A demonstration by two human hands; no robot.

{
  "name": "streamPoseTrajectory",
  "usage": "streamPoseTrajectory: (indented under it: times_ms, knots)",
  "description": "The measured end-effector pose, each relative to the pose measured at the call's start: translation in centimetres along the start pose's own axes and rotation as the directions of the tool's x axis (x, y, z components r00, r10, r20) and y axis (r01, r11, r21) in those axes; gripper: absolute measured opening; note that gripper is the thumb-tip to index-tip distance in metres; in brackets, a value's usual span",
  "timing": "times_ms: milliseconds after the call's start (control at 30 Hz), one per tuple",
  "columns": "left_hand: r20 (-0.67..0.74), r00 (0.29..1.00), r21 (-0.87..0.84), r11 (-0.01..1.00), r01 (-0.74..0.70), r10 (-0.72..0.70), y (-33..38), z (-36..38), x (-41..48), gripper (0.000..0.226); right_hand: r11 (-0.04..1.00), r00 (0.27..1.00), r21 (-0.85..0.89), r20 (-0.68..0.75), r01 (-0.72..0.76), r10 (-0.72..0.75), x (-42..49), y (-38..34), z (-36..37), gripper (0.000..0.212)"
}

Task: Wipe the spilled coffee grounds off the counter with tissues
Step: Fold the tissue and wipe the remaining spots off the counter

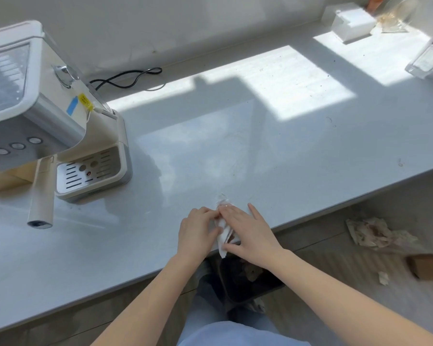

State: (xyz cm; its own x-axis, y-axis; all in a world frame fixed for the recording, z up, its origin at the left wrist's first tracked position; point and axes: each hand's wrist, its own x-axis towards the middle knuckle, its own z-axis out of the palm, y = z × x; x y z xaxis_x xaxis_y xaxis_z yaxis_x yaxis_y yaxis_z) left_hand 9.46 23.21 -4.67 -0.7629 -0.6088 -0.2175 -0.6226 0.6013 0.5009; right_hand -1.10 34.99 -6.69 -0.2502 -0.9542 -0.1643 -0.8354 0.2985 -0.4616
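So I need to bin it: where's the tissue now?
The tissue lies at the counter's front edge, pressed between the left hand and right hand, above the bin.

Two bare forearms and hands, left hand (pixel 198 229) and right hand (pixel 248 233), no sleeves, rings or watch visible. Light blue clothing (pixel 235 333) shows at six o'clock.

A crumpled white tissue (pixel 223 236) lies bunched at the counter's (pixel 285 151) near edge, one corner hanging over it.
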Motion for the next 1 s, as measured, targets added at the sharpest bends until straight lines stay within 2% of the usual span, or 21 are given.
streamPoseTrajectory:
  times_ms: [100, 233, 467, 600, 833, 1000]
  knots:
    - [-0.023, 0.999, 0.098, 0.994, -0.043, 0.046, 0.1, 0.0, -0.2, 0.028, 1.0, 1.0, 0.001, 0.002, -0.025, 0.025, -0.1, -0.1, 0.4, 0.091]
    - [-0.027, 0.996, 0.178, 0.981, -0.082, 0.088, -0.2, 0.3, -0.7, 0.03, 0.993, 0.997, 0.097, -0.019, -0.069, 0.072, -0.1, -0.7, 0.5, 0.096]
    - [0.013, 0.991, 0.25, 0.959, -0.131, 0.132, -0.1, 0.0, -0.9, 0.026, 0.986, 0.978, 0.022, -0.119, -0.167, 0.169, -0.2, -1.7, 1.7, 0.081]
    - [0.024, 0.989, 0.268, 0.952, -0.148, 0.147, -0.2, 0.0, -0.9, 0.029, 0.993, 0.987, 0.007, -0.106, -0.118, 0.118, -0.4, -0.9, 1.5, 0.08]
    - [0.059, 0.983, 0.276, 0.943, -0.185, 0.176, -0.7, 0.4, -1.4, 0.052, 0.998, 0.999, -0.036, -0.02, -0.042, 0.041, -0.6, 0.2, 1.0, 0.081]
    - [0.035, 0.985, 0.295, 0.94, -0.17, 0.168, -0.8, 0.8, -1.4, 0.06, 1.0, 0.997, 0.001, -0.074, 0.003, -0.003, -0.6, 0.4, 0.6, 0.081]
